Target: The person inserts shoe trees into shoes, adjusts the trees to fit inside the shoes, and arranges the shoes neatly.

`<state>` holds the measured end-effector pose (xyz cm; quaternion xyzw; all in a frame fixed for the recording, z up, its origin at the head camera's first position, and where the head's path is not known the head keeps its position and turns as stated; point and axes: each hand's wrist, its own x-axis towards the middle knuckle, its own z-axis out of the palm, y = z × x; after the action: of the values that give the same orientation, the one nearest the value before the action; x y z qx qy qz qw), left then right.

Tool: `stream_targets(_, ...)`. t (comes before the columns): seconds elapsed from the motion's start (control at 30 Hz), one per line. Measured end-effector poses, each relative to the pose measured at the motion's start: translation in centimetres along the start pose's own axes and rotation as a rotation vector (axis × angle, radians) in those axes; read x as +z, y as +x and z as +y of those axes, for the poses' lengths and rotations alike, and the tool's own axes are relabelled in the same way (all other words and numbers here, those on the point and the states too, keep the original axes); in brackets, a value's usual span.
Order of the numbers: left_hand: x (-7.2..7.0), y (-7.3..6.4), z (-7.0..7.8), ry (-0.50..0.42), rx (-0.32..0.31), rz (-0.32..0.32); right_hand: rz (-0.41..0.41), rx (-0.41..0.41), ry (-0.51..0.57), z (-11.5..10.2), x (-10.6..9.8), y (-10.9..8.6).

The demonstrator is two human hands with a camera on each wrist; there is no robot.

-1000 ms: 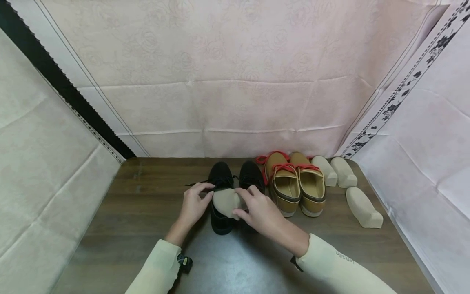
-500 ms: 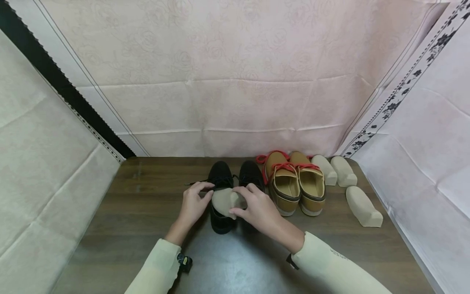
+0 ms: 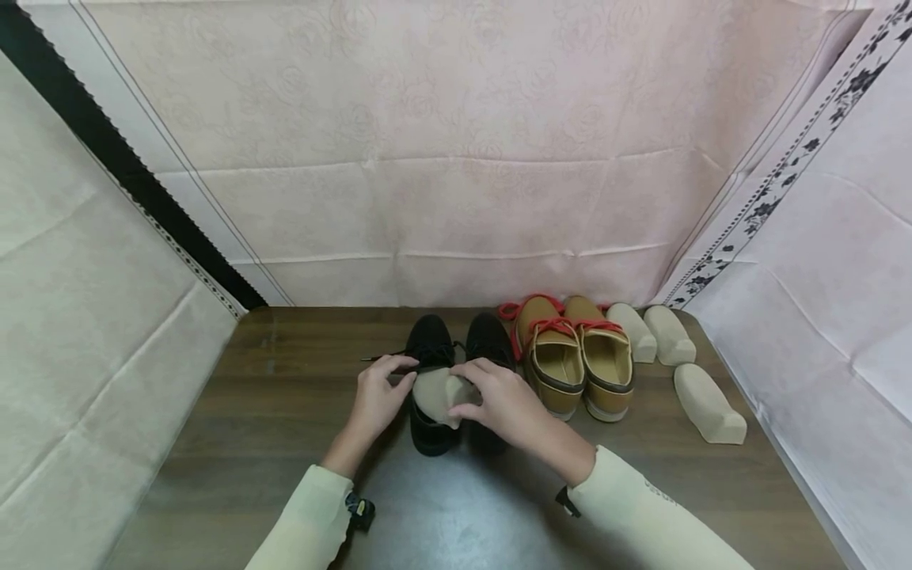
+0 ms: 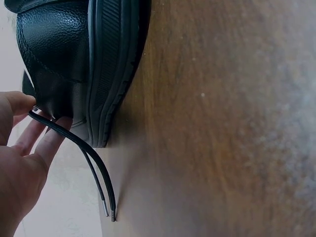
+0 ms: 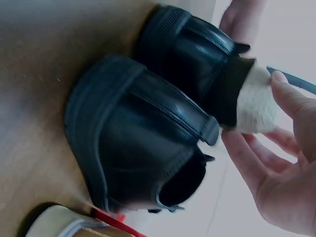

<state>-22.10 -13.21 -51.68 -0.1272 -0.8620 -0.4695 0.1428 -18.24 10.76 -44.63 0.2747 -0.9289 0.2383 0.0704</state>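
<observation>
Two black shoes and two tan shoes make four. Three pale blocks lie to the right, a fourth block in the right hand. Hands number two, counting the left hand

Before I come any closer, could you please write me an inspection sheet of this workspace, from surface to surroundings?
Surface: wood-grain top, glossy in the near middle.
Job's things: beige block, partly in the opening of the left-hand black shoe; second black shoe beside it.
Clutter: tan shoes with red laces; three more beige blocks at the right.
Hands: right hand pinches the block; left hand touches the shoe near its black lace, grip unclear.
Cables: nothing seen.
Surroundings: pale, creased cloth behind and at both sides.
</observation>
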Motion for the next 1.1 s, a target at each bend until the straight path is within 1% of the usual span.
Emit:
stream_targets(0.13, 0.0, 0.0, 0.0, -0.01, -0.01, -0.005, -0.065, -0.018, 0.05, 0.3, -0.7, 0.3)
stream_targets(0.3, 0.1, -0.1, -0.1, -0.006, -0.02, -0.013, -0.088, -0.049, 0.103, 0.7, -0.9, 0.4)
stream_targets(0.5, 0.1, -0.1, 0.0, 0.004, -0.014, -0.005, -0.081, -0.077, 0.153, 1.5, -0.7, 0.5)
stream_targets(0.7, 0.1, 0.0, -0.1, 0.0, -0.013, -0.002, -0.088, -0.072, 0.214, 1.9, -0.6, 0.7)
stream_targets(0.93, 0.2, 0.0, -0.2, 0.009, -0.004, 0.006, -0.063, -0.068, 0.217, 1.4, -0.2, 0.9)
stream_targets(1.1, 0.2, 0.0, -0.1, 0.015, 0.002, 0.007, -0.063, -0.051, 0.205, 1.0, -0.1, 1.2)
